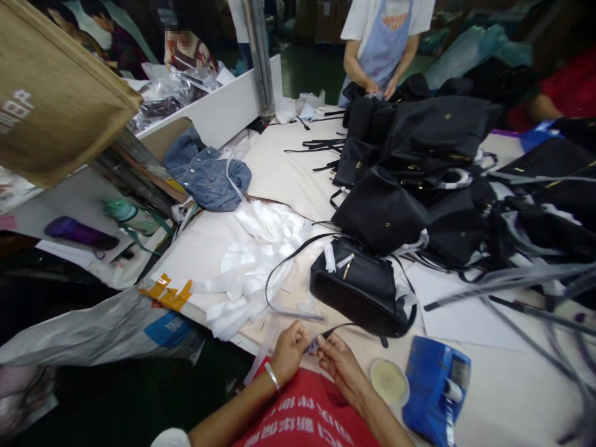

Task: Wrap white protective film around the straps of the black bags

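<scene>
A small black backpack (356, 288) with a gold zipper lies on the table in front of me. Its thin black strap (339, 328) reaches toward me, and the end sits between my two hands. My left hand (289, 352) is closed, pinching a bit of clear plastic wrap (313, 343) at that strap end. Close beside it, my right hand (339, 360) pinches the strap itself. The fingertips nearly meet, so the exact end of the strap is partly hidden. Another strap curves left from the bag, its lower end sleeved in plastic.
White wrapping sheets (261, 248) lie left of the bag. A blue tape dispenser (435, 391) and a round yellowish disc (389, 382) stand at right. Black bags (419, 136) are heaped behind; a denim garment (209, 167) lies back left. Across the table stands a co-worker in a blue apron (382, 43).
</scene>
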A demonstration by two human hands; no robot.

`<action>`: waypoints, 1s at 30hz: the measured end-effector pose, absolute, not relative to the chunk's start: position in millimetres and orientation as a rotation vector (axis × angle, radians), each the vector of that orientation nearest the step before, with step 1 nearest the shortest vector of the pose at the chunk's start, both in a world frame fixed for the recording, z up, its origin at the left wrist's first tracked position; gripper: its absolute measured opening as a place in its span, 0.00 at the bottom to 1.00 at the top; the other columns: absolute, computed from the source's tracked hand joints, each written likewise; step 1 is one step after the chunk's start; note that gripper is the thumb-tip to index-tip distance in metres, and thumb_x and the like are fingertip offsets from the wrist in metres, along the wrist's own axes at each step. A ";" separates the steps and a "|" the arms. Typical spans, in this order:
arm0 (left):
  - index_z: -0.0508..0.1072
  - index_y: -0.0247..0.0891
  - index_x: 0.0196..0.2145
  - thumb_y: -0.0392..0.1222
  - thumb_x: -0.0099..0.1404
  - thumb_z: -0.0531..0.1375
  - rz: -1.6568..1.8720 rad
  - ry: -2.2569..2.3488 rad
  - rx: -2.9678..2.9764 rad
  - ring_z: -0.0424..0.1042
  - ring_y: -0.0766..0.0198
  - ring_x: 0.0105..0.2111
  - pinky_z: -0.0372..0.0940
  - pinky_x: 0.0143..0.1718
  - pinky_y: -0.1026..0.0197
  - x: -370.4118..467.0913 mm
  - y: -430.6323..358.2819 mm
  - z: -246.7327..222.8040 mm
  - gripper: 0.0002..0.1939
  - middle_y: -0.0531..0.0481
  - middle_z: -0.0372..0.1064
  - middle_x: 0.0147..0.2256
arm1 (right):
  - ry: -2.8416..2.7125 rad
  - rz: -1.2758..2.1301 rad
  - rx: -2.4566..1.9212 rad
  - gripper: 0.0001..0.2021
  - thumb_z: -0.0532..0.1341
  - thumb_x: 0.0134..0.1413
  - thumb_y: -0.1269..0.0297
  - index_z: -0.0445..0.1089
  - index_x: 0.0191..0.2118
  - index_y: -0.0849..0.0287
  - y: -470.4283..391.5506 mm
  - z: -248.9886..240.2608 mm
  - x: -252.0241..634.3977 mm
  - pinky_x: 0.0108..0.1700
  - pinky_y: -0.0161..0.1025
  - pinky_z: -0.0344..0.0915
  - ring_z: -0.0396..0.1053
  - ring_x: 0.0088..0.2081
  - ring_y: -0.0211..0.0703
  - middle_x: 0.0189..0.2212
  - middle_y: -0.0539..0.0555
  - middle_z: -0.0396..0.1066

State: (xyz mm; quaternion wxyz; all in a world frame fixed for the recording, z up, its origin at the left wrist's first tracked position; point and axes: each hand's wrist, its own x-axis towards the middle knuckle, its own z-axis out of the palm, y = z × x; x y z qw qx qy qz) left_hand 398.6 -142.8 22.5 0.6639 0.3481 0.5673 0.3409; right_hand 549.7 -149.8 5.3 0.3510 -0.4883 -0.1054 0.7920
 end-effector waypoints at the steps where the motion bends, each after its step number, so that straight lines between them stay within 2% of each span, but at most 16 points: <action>1: 0.63 0.39 0.28 0.47 0.60 0.58 0.798 1.283 0.753 0.71 0.63 0.25 0.63 0.30 0.63 399.5 -142.0 21.4 0.11 0.53 0.71 0.23 | -0.299 2.061 -1.266 0.16 0.69 0.44 0.55 0.69 0.35 0.59 -146.8 7.0 547.5 0.23 0.28 0.55 0.62 0.24 0.32 0.26 0.49 0.67; 5: 0.63 0.39 0.27 0.48 0.59 0.59 0.917 1.355 0.636 0.71 0.63 0.24 0.64 0.29 0.62 403.2 -139.5 11.4 0.12 0.53 0.71 0.22 | -0.527 2.080 -1.282 0.21 0.67 0.44 0.51 0.68 0.41 0.58 -130.7 7.2 540.5 0.24 0.31 0.56 0.65 0.27 0.37 0.27 0.51 0.69; 9: 0.64 0.37 0.27 0.49 0.56 0.62 0.994 1.435 0.519 0.71 0.64 0.24 0.64 0.29 0.62 398.4 -140.7 -7.8 0.14 0.52 0.70 0.22 | -0.823 1.948 -1.429 0.18 0.68 0.42 0.51 0.69 0.32 0.60 -116.0 -3.3 536.1 0.23 0.33 0.55 0.60 0.22 0.36 0.21 0.48 0.65; 12: 0.66 0.37 0.31 0.50 0.54 0.64 1.107 1.561 0.197 0.73 0.63 0.30 0.66 0.34 0.61 385.1 -138.0 -21.0 0.16 0.50 0.72 0.28 | -0.906 1.865 -1.470 0.16 0.67 0.42 0.52 0.68 0.32 0.59 -108.7 -8.0 540.1 0.24 0.34 0.56 0.59 0.21 0.37 0.19 0.46 0.61; 14: 0.66 0.36 0.34 0.51 0.54 0.65 1.153 1.538 -0.020 0.74 0.62 0.34 0.67 0.37 0.60 376.3 -130.7 -27.1 0.18 0.47 0.73 0.34 | -0.922 1.899 -1.445 0.17 0.67 0.42 0.52 0.68 0.34 0.58 -106.7 -6.3 545.4 0.24 0.35 0.56 0.59 0.22 0.38 0.19 0.46 0.60; 16: 0.67 0.36 0.35 0.50 0.53 0.65 1.161 1.490 -0.096 0.74 0.63 0.35 0.67 0.37 0.60 371.8 -119.4 -31.1 0.18 0.45 0.73 0.37 | -0.992 1.990 -1.393 0.15 0.66 0.43 0.53 0.68 0.34 0.57 -106.6 -0.6 550.7 0.25 0.35 0.56 0.59 0.22 0.38 0.18 0.45 0.60; 20: 0.69 0.34 0.35 0.49 0.53 0.64 1.177 1.512 -0.083 0.72 0.64 0.30 0.65 0.34 0.61 378.0 -97.6 -29.6 0.17 0.45 0.73 0.33 | -1.157 2.129 -1.295 0.12 0.63 0.48 0.57 0.68 0.36 0.57 -104.9 19.7 558.3 0.27 0.36 0.57 0.59 0.23 0.39 0.19 0.46 0.60; 22: 0.70 0.33 0.37 0.51 0.55 0.62 1.187 1.529 0.016 0.72 0.63 0.29 0.64 0.32 0.62 382.7 -91.7 -19.9 0.18 0.47 0.72 0.28 | -1.171 2.117 -1.290 0.11 0.62 0.50 0.57 0.68 0.37 0.57 -100.5 32.1 560.7 0.29 0.36 0.57 0.60 0.24 0.39 0.19 0.46 0.60; 25: 0.70 0.35 0.43 0.54 0.61 0.56 1.054 1.548 0.594 0.67 0.65 0.22 0.59 0.28 0.63 383.4 -85.6 7.2 0.20 0.54 0.65 0.20 | -1.217 2.016 -1.292 0.12 0.62 0.50 0.56 0.68 0.38 0.58 -91.3 49.4 562.5 0.31 0.36 0.58 0.60 0.26 0.40 0.21 0.47 0.60; 28: 0.68 0.39 0.47 0.52 0.65 0.52 0.773 1.466 1.249 0.62 0.65 0.21 0.55 0.26 0.63 378.6 -75.6 38.7 0.19 0.56 0.60 0.19 | -1.297 1.887 -1.279 0.12 0.61 0.51 0.56 0.68 0.38 0.58 -83.2 60.4 560.7 0.32 0.36 0.58 0.61 0.27 0.40 0.22 0.47 0.61; 30: 0.66 0.38 0.46 0.51 0.67 0.49 0.649 1.401 1.403 0.61 0.65 0.21 0.53 0.25 0.63 377.4 -68.7 54.5 0.17 0.57 0.58 0.19 | -1.324 1.805 -1.301 0.12 0.61 0.52 0.56 0.68 0.37 0.59 -79.4 63.2 557.9 0.32 0.36 0.59 0.61 0.27 0.40 0.23 0.48 0.62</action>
